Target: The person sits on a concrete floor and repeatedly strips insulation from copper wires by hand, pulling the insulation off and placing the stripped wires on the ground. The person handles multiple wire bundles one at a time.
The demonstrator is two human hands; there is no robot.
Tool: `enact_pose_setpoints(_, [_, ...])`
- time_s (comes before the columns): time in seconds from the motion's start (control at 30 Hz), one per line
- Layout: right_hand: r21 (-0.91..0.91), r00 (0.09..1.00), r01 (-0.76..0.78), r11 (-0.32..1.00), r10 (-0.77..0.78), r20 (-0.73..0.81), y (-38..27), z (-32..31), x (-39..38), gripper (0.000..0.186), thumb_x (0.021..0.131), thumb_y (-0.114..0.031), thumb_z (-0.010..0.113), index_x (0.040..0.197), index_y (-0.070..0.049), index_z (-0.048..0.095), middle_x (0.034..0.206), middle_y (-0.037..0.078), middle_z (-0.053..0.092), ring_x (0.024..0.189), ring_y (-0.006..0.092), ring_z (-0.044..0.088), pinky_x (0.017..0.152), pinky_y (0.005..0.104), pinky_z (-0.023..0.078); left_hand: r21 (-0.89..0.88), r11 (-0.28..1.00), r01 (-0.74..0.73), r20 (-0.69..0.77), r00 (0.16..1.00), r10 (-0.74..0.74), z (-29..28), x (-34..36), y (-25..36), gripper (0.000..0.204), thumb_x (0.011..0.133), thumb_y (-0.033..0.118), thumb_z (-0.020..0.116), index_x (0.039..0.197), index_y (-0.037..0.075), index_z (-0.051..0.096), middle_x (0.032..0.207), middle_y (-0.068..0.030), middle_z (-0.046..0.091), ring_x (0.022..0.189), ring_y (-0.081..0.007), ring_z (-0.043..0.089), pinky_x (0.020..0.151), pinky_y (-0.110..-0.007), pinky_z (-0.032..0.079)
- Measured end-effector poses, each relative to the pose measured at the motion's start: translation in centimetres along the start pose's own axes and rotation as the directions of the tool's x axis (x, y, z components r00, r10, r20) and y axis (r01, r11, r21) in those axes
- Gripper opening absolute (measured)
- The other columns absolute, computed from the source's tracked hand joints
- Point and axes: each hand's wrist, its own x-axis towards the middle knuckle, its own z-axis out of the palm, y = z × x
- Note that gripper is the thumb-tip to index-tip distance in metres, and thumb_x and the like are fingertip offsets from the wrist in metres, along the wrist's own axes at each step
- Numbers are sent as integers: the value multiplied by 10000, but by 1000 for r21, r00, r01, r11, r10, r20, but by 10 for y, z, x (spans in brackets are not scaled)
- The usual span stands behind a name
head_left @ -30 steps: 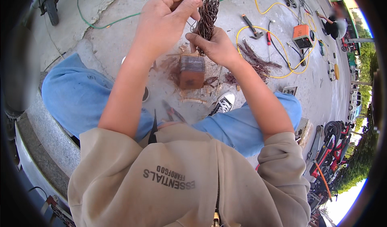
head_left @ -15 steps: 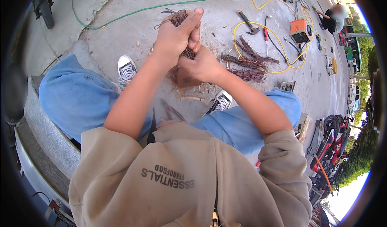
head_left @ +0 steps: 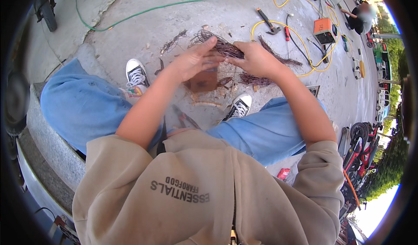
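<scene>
A bundle of thin, dark reddish-brown wire (head_left: 228,50) is pinched in my right hand (head_left: 257,58), its loose strands pointing left. My left hand (head_left: 191,64) is open beside it, fingers stretched toward the bundle and slightly blurred; whether they touch it I cannot tell. Below both hands, between my shoes, stands a reddish-brown block (head_left: 204,80) with scraps around it. A small loose tangle of wire (head_left: 174,41) lies on the ground to the left. More wire bundles (head_left: 257,79) lie under and behind my right hand, partly hidden by it.
A hammer (head_left: 270,25), a red-handled screwdriver (head_left: 287,38) and an orange box-shaped machine (head_left: 324,31) lie farther right, with a yellow hose (head_left: 305,74) looping around. A green hose (head_left: 165,6) crosses the far ground. Pliers (head_left: 186,118) are near my lap. Another person (head_left: 360,21) crouches far right.
Both hands were closed around the bundle, held upright. Now my left hand has let go and opened, while my right hand has moved right with the bundle lying sideways. The block is more exposed.
</scene>
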Motion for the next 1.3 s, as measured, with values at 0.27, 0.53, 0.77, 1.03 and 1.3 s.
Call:
enact_pose_setpoints(0.27, [-502,846,-125,856,357,397,67,16,-27,372,848,-312,680,1020,17,655,991,210,680,933,364,655,816,456,519,957,285,44,-141,933,330,-35,30,-37,682,734,416,796,1209,-10,556,1155,-160,617,1093,-263,597,942,-366,477])
enact_pose_setpoints(0.53, [-374,812,-1,927,219,541,53,6,-20,403,786,-350,725,990,-5,686,872,196,691,817,379,664,758,442,520,976,76,-204,201,979,42,43,75,-94,617,678,421,825,1098,15,626,1035,-153,665,975,-306,636,845,-408,494])
enact_pose_setpoints(0.77, [-621,934,341,706,-328,141,75,29,-36,635,634,-330,828,1181,-113,589,1055,83,600,1070,271,539,891,385,443,827,562,16,-14,1000,-8,3,94,-135,325,741,225,769,927,-27,681,826,-105,696,698,-175,642,662,-349,505])
enact_pose_setpoints(1.03, [-477,886,256,841,-7,464,103,49,-25,299,765,-299,721,887,-27,691,800,163,690,756,328,688,674,446,533,971,237,-30,11,997,82,24,80,-145,439,711,315,774,997,-1,670,845,-207,679,773,-292,683,720,-388,528])
enact_pose_setpoints(1.3, [-420,815,-155,894,356,457,121,20,-21,527,816,-493,685,933,21,686,943,213,684,926,366,660,791,448,516,878,363,-313,-30,720,694,-13,76,-113,333,819,288,703,994,31,583,817,-95,643,766,-247,642,737,-366,514])
